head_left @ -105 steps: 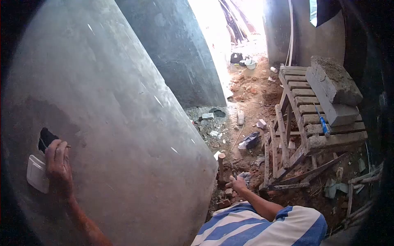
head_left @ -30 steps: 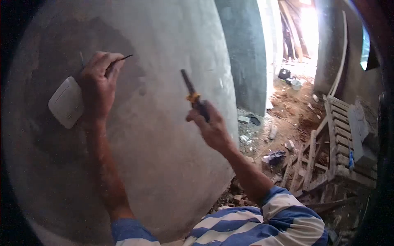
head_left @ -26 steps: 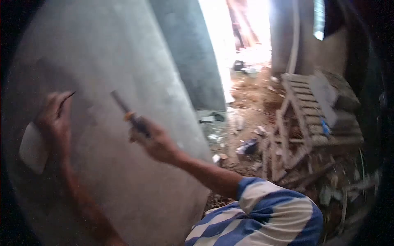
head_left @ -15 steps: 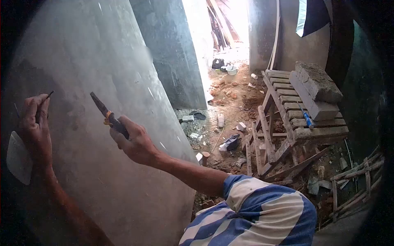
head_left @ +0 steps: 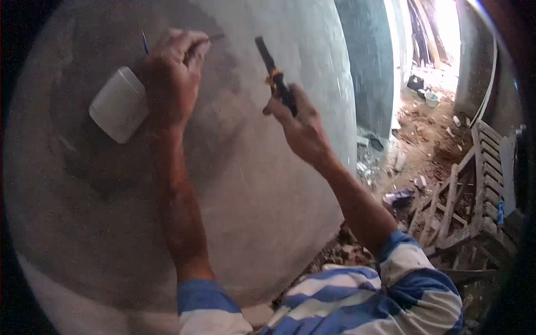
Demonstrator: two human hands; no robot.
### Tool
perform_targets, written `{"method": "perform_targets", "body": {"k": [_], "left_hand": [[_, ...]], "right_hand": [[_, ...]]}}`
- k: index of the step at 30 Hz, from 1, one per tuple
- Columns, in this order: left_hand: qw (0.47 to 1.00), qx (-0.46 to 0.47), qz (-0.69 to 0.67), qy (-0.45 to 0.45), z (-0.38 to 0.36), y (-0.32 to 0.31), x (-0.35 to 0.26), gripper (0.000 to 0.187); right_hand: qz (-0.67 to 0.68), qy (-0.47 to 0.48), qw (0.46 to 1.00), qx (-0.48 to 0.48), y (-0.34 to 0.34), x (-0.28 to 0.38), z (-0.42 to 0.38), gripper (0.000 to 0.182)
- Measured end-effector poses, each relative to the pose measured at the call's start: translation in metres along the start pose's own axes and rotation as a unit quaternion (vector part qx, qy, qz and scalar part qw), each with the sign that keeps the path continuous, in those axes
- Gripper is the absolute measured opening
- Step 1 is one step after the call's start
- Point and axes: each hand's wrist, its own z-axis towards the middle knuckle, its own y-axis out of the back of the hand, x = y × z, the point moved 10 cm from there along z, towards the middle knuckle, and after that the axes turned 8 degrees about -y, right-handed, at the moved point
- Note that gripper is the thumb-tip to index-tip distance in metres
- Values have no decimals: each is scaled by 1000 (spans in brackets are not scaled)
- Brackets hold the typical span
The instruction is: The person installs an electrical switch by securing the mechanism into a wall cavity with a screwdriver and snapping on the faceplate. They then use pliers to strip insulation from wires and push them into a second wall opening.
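My left hand is raised in front of the grey wall, its fingertips pinched on a short, thin dark strip that looks like a piece of wire. Just behind that hand, a white rounded plate shows against the wall, partly covered by my wrist. A thin blue-and-dark wire end sticks up beside my knuckles. In my right hand is a pair of pliers with black and orange-yellow handles. Their jaws point up and look closed, a short way right of the dark strip.
The grey plastered wall fills the left and middle. At the right stand a slatted wooden bench and a blue-handled tool. Rubble and a crumpled dark bag lie on the earth floor, with a pale bucket near the bright doorway.
My view has turned left, so the hands and white plate appear farther right. The pliers stand more upright and closer to the left hand. Both hands keep their grip.
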Motion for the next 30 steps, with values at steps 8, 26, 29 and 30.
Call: {"method": "perform_targets", "body": {"k": [8, 26, 29, 30], "left_hand": [[999, 10, -14, 46, 3, -9, 8, 8], [998, 18, 39, 45, 7, -7, 5, 12], [997, 28, 32, 61, 6, -9, 9, 12], [997, 31, 31, 65, 6, -10, 10, 12]], "right_hand": [[18, -10, 1000, 13, -19, 26, 11, 30], [-7, 21, 998, 55, -34, 53, 32, 34], [-21, 48, 998, 47, -36, 53, 36, 35], [-20, 47, 998, 47, -34, 53, 36, 35]]}}
